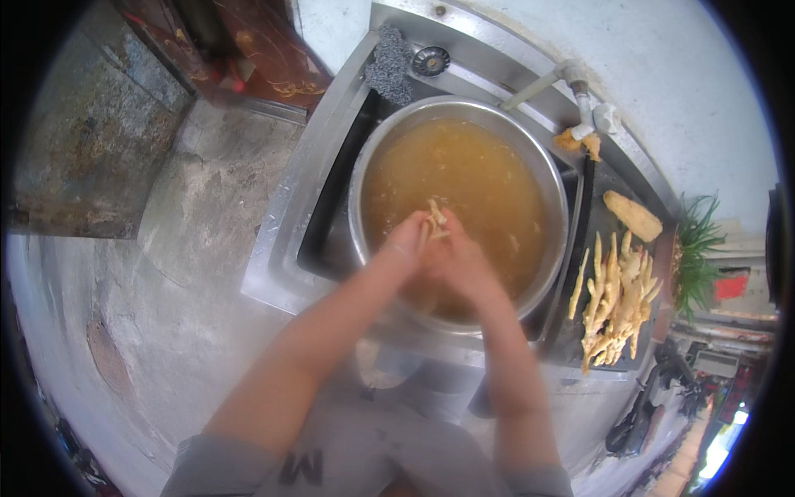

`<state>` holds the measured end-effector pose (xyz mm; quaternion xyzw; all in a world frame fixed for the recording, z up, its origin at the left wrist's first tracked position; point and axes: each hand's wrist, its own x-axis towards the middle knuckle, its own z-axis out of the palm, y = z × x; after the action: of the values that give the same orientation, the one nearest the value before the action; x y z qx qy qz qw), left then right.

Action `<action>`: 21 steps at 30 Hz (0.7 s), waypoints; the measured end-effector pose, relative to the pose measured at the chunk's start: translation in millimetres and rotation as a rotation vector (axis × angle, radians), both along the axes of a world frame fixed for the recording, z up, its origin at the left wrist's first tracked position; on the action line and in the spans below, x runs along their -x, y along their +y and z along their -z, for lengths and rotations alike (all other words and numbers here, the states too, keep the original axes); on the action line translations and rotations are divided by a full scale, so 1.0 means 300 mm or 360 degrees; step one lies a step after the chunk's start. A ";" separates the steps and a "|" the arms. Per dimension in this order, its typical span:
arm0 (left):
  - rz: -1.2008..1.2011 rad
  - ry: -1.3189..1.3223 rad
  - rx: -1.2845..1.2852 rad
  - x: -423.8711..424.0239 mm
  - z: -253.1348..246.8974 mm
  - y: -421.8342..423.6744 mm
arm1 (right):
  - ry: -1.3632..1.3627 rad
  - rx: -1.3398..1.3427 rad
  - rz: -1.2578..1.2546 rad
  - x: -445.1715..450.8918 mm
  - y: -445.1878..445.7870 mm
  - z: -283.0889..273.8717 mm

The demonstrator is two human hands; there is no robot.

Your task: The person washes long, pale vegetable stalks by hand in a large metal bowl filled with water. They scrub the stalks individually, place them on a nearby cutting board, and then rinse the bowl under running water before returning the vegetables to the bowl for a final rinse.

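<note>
Above a large round metal basin [459,107] of cloudy brown water [459,161], my two hands are close together. My left hand [408,239] and my right hand [461,251] both grip a pale, branching ginger root [437,214], whose tip pokes out past the fingers. Much of the root is hidden between the hands, and the fingers are partly blurred. A heap of long, pale ginger roots [618,298] lies on the sink's right-hand ledge. Just beyond it rests a tan, oblong loofah-like scrubber [632,215].
The basin stands in a stainless steel sink [282,248]. Behind it are a grey mesh scrubber [390,65], a drain strainer [431,61] and a tap [584,112] with orange-brown fibre beneath its spout. A green plant [699,248] grows beyond the right ledge.
</note>
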<state>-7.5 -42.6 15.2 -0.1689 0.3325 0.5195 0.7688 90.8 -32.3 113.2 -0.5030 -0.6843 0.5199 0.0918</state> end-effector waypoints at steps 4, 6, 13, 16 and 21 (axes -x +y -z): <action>0.0045 -0.0132 -0.0239 0.000 -0.042 -0.019 | 0.0326 0.0089 0.0087 -0.074 0.057 0.044; -0.0013 -0.0085 -0.0261 -0.016 -0.044 -0.011 | 0.0281 -0.0076 0.0023 -0.086 0.079 0.112; -0.0156 -0.0074 -0.0196 0.031 -0.020 -0.005 | -0.0214 -0.1087 0.0165 -0.039 0.048 0.041; -0.0039 -0.0131 -0.0320 0.092 -0.026 0.021 | -0.1045 -0.1191 0.0224 -0.256 0.200 0.054; 0.0035 0.0059 -0.0300 0.172 -0.078 0.031 | -0.1695 -0.0357 -0.0678 -0.385 0.138 0.183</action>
<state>-59.0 -33.5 38.6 -0.0825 0.2980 0.5431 0.7806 206.4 9.1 58.2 -0.5335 -0.7731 0.1269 -0.3188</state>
